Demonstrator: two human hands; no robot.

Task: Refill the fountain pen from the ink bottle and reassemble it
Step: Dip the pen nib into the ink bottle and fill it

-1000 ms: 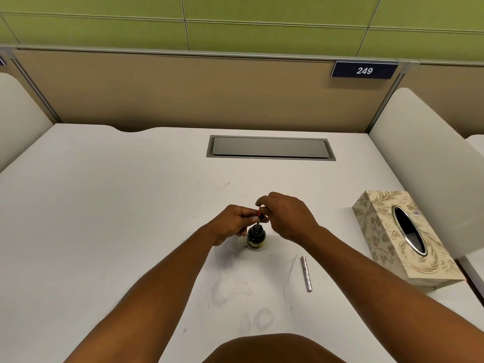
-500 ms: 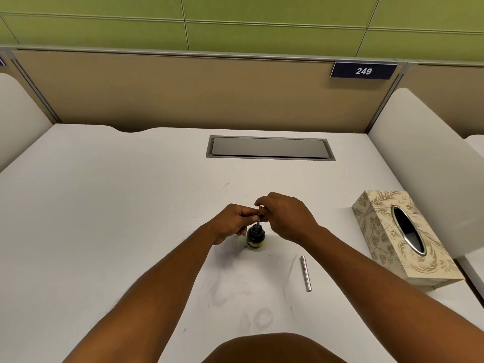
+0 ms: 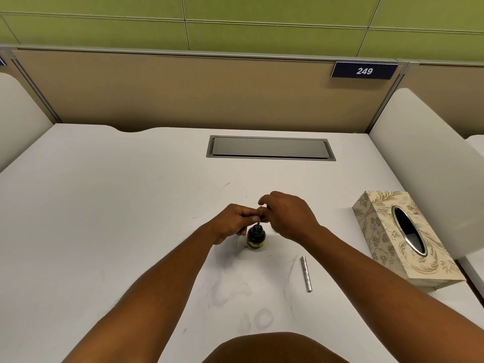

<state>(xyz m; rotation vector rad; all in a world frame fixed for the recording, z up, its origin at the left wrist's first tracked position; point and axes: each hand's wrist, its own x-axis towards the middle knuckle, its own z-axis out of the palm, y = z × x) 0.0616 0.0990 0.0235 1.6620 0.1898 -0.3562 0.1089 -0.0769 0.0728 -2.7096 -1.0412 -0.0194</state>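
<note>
Left hand (image 3: 233, 222): fingers curled, pinching the upper part of the pen section (image 3: 258, 226), which stands upright with its lower end in the mouth of the ink bottle (image 3: 256, 237). Right hand (image 3: 288, 216): fingers curled in toward the top of the same pen section, thumb and forefinger meeting the left fingertips there; whether it actually grips the part cannot be told, as the contact point is hidden by the fingers.

Ink bottle: small, dark, upright on the white desk (image 3: 104, 205), directly below and between the two hands.

Pen barrel (image 3: 306, 273): silver, lying flat on the desk, near the bottle on its right and closer to the person, untouched.

Tissue box (image 3: 387, 247): patterned, with an oval opening, resting at the right edge of the desk, well apart from the bottle.

Cable cover (image 3: 269, 148): grey, closed, set flush in the desk further back. Number plate (image 3: 364, 71) on the partition reads 249. Faint smudges mark the desk surface near the person.
</note>
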